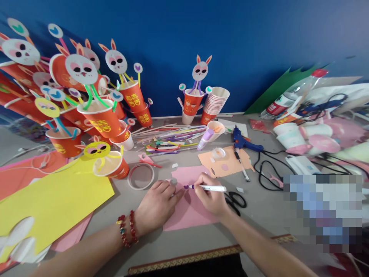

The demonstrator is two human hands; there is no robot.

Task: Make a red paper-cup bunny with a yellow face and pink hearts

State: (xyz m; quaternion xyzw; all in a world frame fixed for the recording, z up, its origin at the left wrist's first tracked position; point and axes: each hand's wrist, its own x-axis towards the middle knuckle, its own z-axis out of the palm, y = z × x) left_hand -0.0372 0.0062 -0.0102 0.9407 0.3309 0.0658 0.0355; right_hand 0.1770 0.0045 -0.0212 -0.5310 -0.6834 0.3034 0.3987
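A pink sheet of paper [191, 215] lies on the table between my hands. My right hand [210, 195] grips a white marker [213, 188], its tip touching a small purple heart shape [186, 186] on the sheet. My left hand [158, 204] rests palm down on the sheet's left part, fingers stretched toward the heart. Beside its fingertips is a small grey round piece [173, 181]. Black-handled scissors [238, 200] lie partly hidden behind my right hand. An orange paper sheet [232, 166] with cut edges lies just beyond the pink one.
Red cups with rabbit faces [103, 123] crowd the left. A tape roll [141, 176] and yellow paper [66, 192] lie left of my hands. Colored sticks [173, 134] lie behind. A blue glue gun [245, 142], its black cable, and a bottle [284, 102] are at right.
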